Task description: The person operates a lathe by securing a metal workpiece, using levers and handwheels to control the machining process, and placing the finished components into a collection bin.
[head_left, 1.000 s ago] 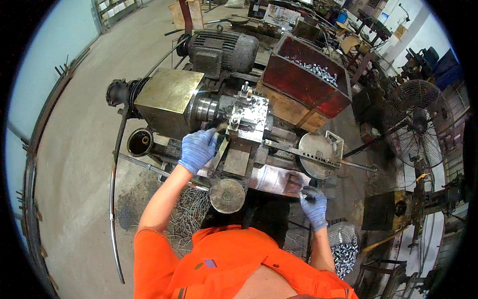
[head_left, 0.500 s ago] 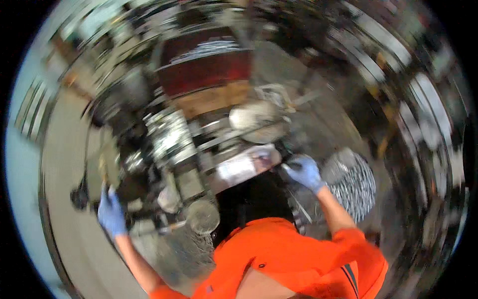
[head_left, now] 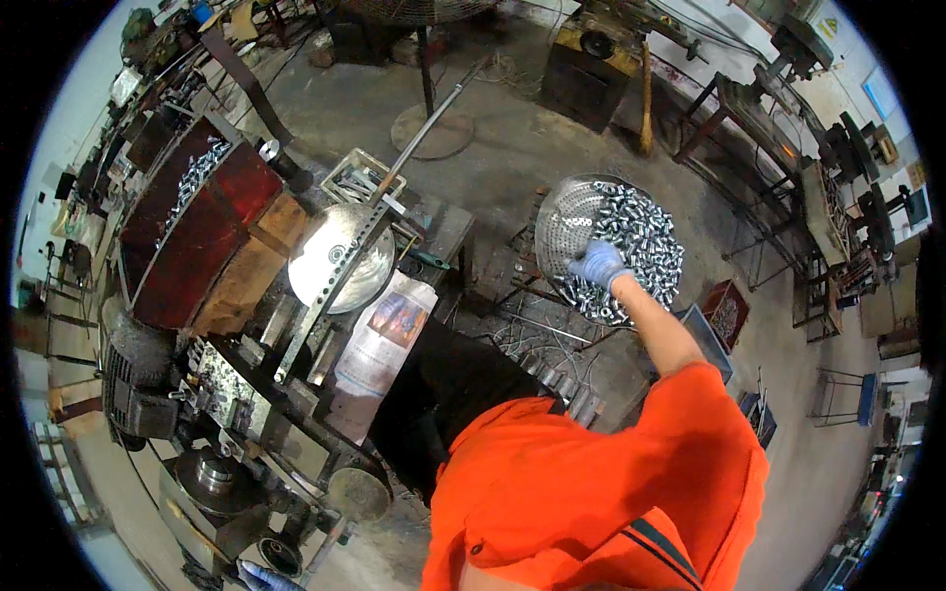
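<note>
My gloved right hand (head_left: 599, 264) reaches to the left part of a heap of short shiny metal sleeves (head_left: 641, 236). They lie in a round perforated metal basket (head_left: 564, 222). Its fingers are bent together; whatever is between them is hidden. At the bottom left edge my gloved left hand (head_left: 264, 577) is largely cut off by the picture. Its fingertips are at the end of a pale rod-like handle (head_left: 202, 532) on the machine, closed round it as far as shows. Between my hands, a printed newspaper sheet (head_left: 386, 340) lies along the machine's near side.
A shiny round metal disc (head_left: 340, 258) sits under a long drilled bar (head_left: 335, 281). Behind is a red metal bin (head_left: 202, 231) with more sleeves. A small tray (head_left: 363, 179) holds metal pieces. Beyond the basket stand a red box (head_left: 724, 315) and a fan stand (head_left: 431, 128).
My view has swung to the right. My right hand has moved from beside the newspaper to the sleeves in the basket. My left hand stays by the handle, now at the picture's edge.
</note>
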`<state>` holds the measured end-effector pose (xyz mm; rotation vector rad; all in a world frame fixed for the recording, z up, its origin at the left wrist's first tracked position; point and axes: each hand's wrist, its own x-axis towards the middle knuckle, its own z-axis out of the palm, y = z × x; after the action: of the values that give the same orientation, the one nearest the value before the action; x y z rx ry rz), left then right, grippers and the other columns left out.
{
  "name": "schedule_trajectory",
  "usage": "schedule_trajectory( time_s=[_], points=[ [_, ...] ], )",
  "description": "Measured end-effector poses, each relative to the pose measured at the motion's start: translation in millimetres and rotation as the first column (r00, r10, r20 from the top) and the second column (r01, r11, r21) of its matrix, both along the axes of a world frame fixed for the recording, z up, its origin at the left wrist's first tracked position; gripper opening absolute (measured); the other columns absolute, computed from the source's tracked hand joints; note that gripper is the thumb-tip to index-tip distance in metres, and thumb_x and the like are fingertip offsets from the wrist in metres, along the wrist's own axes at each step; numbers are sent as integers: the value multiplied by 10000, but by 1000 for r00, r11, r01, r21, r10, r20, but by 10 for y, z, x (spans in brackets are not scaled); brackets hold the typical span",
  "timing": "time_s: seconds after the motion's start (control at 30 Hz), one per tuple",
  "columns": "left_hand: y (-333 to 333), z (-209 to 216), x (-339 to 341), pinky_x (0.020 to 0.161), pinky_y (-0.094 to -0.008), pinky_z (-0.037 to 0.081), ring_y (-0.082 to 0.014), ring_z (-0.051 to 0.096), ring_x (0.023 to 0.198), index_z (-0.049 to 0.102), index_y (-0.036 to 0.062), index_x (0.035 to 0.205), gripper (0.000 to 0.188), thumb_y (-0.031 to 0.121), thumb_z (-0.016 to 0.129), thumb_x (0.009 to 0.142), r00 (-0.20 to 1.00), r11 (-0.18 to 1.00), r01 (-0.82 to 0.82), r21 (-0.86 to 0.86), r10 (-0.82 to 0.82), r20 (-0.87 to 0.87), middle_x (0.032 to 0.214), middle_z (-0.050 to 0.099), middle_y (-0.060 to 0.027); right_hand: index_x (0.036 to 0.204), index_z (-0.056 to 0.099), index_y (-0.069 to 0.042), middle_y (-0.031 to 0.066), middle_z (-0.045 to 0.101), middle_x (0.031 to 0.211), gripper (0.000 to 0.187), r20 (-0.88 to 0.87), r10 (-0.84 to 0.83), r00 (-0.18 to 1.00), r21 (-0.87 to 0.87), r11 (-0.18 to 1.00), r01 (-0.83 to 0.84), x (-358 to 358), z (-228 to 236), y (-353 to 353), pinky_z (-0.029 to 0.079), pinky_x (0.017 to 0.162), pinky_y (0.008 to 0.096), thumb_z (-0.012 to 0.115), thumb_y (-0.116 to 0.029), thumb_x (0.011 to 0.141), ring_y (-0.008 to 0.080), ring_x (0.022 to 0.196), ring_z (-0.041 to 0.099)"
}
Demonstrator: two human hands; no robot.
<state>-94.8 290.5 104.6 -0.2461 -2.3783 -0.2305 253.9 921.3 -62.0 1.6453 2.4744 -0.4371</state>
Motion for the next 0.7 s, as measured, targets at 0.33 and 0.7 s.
schedule_trajectory(
  time_s=[0.33, 0.7],
  points=[
    [440, 339, 236, 493, -341, 471, -248, 610, 559, 694, 20, 921, 240, 239, 604, 883, 996, 999, 27, -39, -30, -83, 717, 668, -106, 1099, 635, -71, 145, 577, 1195, 544, 362, -96, 927, -2, 995, 104, 131, -345, 1213, 431, 941, 383, 580, -475, 738, 300, 1112, 547],
    [-51, 173, 159, 769, -332, 495, -243, 640, 922, 615, -2, 1115, 309, 226, 524, 926, 978, 998, 28, 54, -38, 204, 1085, 640, -146, 938, 684, -89, 168, 646, 1002, 350, 85, 218, 972, 226, 946, -232, 144, -568, 1283, 489, 793, 417, 601, -351, 723, 329, 879, 631]
  ],
)
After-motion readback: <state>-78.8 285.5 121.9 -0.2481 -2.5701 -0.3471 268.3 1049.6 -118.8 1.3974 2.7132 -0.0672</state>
